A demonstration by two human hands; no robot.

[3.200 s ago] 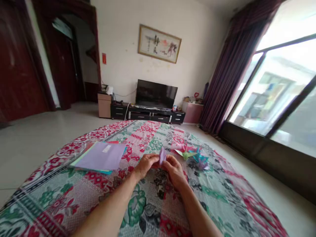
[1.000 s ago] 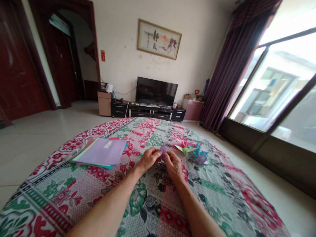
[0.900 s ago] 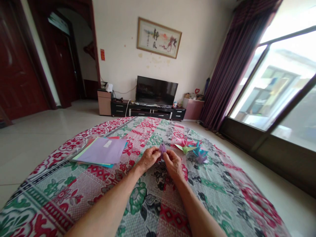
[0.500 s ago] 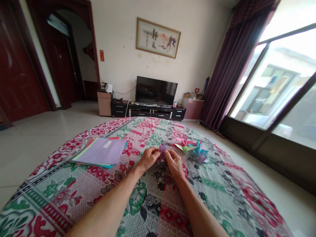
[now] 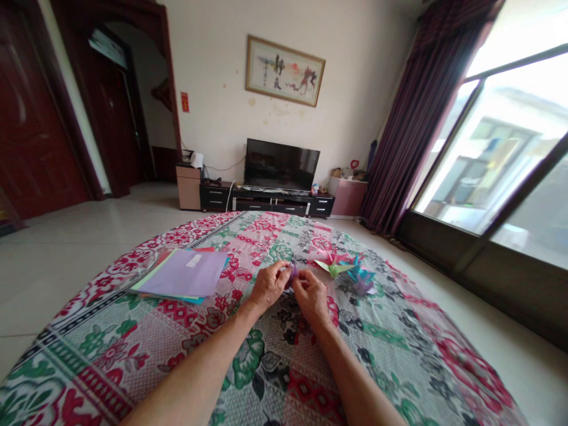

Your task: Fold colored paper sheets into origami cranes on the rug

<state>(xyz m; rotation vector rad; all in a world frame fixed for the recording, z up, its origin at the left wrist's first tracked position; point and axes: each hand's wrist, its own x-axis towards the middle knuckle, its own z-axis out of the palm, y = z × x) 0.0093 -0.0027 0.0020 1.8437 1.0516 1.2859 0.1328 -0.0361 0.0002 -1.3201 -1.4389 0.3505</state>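
Note:
Between my hands, just above the table's middle, is a small piece of folded purple paper (image 5: 293,271), mostly hidden by fingers. My left hand (image 5: 270,283) pinches it from the left with thumb and forefinger. From the other side my right hand (image 5: 311,291) grips it, fingers curled close together. To the right lie several folded paper cranes: a green one (image 5: 333,269) in front of a pink one, a blue one (image 5: 358,271) and a purple one (image 5: 364,284). A stack of coloured paper sheets (image 5: 180,275), purple on top, rests to the left.
A flowered cloth (image 5: 186,367) covers the round table. A small white slip (image 5: 193,260) sits on the paper stack. Beyond the table stand a television (image 5: 282,165) and a low black cabinet (image 5: 216,195). Windows and a purple curtain (image 5: 408,112) are on the right.
My fingers have closed further over the folded purple paper, so less of it shows. My left hand is turned slightly higher. The cranes and stack stay put.

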